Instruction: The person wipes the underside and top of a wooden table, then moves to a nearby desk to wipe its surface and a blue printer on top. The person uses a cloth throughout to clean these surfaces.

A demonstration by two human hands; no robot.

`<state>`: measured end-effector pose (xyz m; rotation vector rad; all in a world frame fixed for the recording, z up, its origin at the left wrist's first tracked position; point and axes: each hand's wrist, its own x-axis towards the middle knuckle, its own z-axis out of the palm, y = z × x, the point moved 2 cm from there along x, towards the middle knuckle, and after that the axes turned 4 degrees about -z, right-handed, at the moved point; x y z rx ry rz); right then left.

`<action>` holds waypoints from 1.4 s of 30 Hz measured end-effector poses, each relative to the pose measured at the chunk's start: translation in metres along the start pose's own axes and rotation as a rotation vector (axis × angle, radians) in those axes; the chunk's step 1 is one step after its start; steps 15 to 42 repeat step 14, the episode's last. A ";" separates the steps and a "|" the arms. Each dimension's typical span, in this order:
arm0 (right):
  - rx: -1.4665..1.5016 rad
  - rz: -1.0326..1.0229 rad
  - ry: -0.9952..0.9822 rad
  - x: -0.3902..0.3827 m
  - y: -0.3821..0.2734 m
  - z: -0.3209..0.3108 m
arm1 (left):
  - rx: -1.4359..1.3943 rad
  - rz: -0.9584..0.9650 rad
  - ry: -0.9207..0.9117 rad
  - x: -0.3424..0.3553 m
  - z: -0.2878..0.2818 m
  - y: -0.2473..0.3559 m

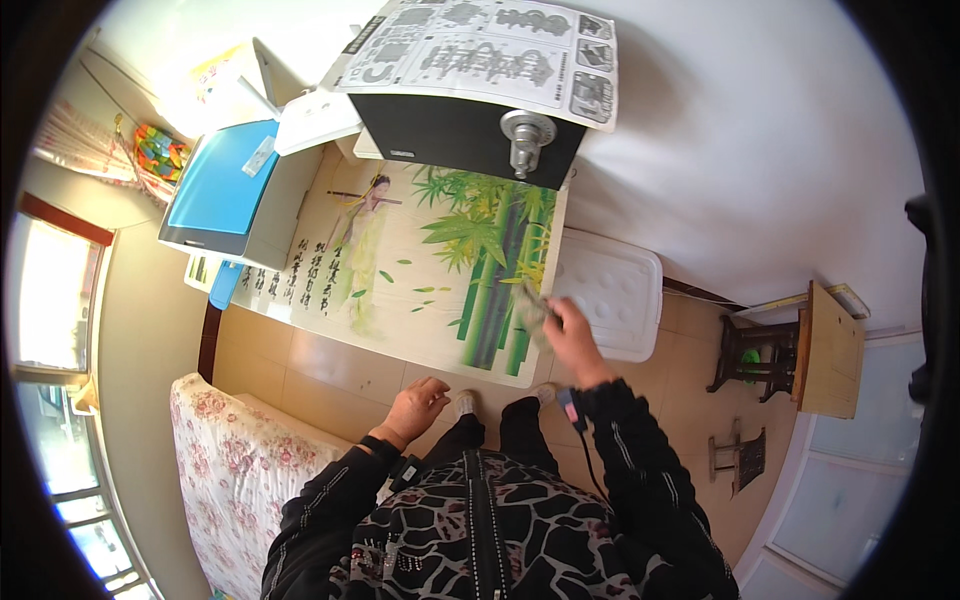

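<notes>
A crumpled grey-green cloth (532, 314) is gripped in my right hand (574, 340). It lies over the right edge of a table (420, 340), whose top carries a picture of green bamboo, a robed figure and dark writing. Just off the table's front edge, my left hand (412, 411) hangs in the air with its fingers curled in. No object shows in it, and it is apart from the tabletop.
Toward the back stands a black box-shaped appliance (450, 135) with a metal spout and a printed sheet (480, 55) on top. A blue-topped box (225, 180) sits back left. Right of the table is a white lidded bin (615, 290); farther right, wooden stools (765, 350). A flowered bed cover (230, 450) lies left.
</notes>
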<state>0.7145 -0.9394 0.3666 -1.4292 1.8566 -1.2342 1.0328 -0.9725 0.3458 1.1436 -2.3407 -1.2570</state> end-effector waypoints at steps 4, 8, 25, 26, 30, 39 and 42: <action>-0.332 -0.218 0.167 0.087 0.013 0.014 | 0.008 -0.127 0.042 -0.032 -0.010 -0.027; -0.509 -0.313 0.194 0.138 0.030 0.047 | 0.019 -0.285 0.054 -0.070 -0.009 -0.062; -0.545 -0.288 -0.010 0.126 0.050 0.122 | 0.001 -0.549 0.042 -0.136 0.001 -0.114; -0.545 -0.288 -0.010 0.126 0.050 0.122 | 0.001 -0.549 0.042 -0.136 0.001 -0.114; -0.545 -0.288 -0.010 0.126 0.050 0.122 | 0.001 -0.549 0.042 -0.136 0.001 -0.114; -0.545 -0.288 -0.010 0.126 0.050 0.122 | 0.001 -0.549 0.042 -0.136 0.001 -0.114; -0.545 -0.288 -0.010 0.126 0.050 0.122 | 0.001 -0.549 0.042 -0.136 0.001 -0.114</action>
